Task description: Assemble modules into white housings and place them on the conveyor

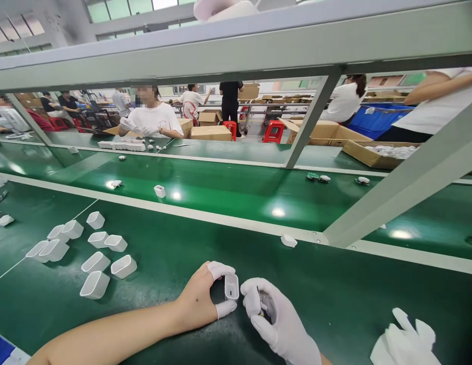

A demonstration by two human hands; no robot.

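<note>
My left hand (201, 299), with white finger cots on thumb and finger, grips a small white plastic charger housing (231, 287) by its sides. The housing's open end faces my right hand, and a dark slot shows inside it. My right hand (279, 319) wears a white glove and is closed around a charger insert (253, 302), a white-wrapped block with darker parts partly hidden by the fingers. A small gap separates the two pieces. To the left, several empty white housings (95, 285) lie on the green table (163, 243).
A crumpled white glove (405, 339) lies at the right. One small white piece (289, 241) rests by the pale rail. Beyond runs a green conveyor belt (220, 185) carrying small parts. A slanted metal post (395, 177) stands at the right. A person (154, 119) sits opposite.
</note>
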